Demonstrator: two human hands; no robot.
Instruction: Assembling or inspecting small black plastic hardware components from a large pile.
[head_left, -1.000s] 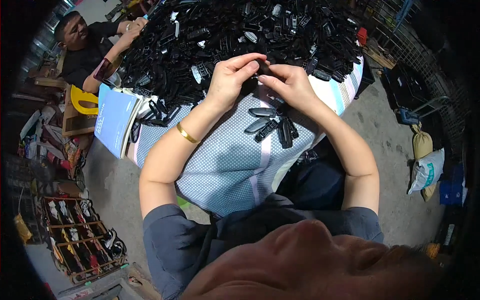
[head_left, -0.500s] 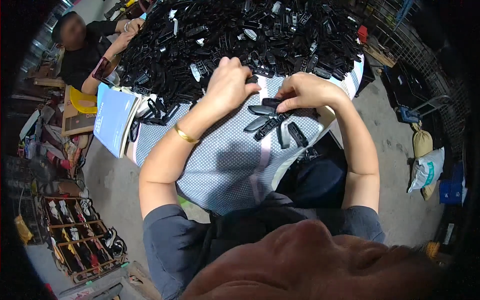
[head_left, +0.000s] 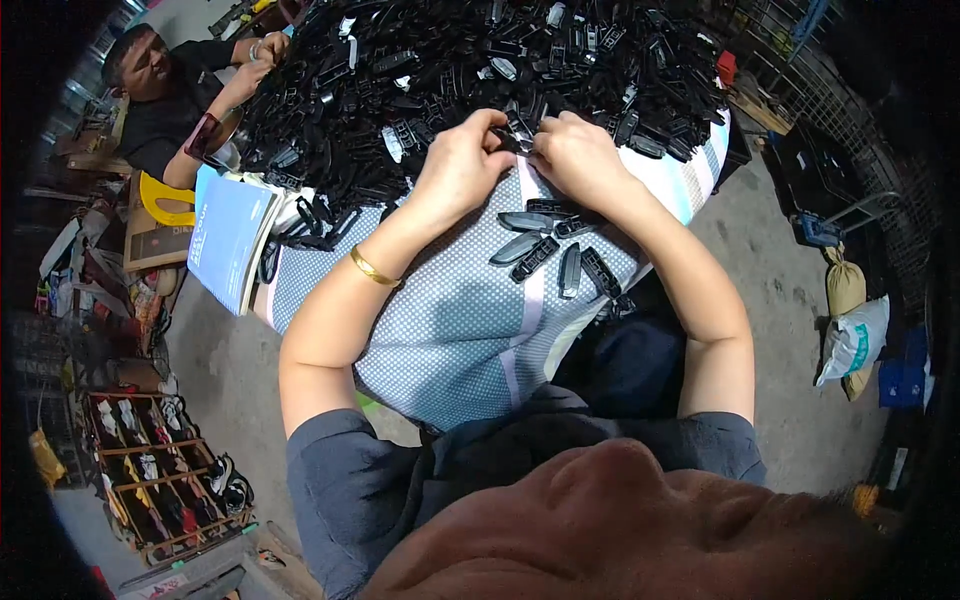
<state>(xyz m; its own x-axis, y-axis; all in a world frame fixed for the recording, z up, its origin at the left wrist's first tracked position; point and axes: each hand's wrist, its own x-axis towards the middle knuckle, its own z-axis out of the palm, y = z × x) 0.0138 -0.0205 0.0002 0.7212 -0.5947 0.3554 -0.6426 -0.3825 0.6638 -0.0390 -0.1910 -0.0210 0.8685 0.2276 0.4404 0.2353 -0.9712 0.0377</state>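
Both hands are at the near edge of a large pile of black plastic parts, facing each other with a narrow gap between them. In that gap, just beside the fingertips of both, is a dark part with a shiny face. The left hand has its fingers curled and its thumb pointing toward the right hand, whose fingers are bent toward the pile. The fingertips are partly hidden among dark parts, so I cannot tell whether either hand is clamped on one.

Nearer the wearer than the right hand, a small group of loose parts lies fanned out on a patterned cloth, some smooth, some ridged. A gold bracelet circles the left wrist. Well left of the left hand lies a blue book; beyond it, another person reaches to the pile's far-left edge.
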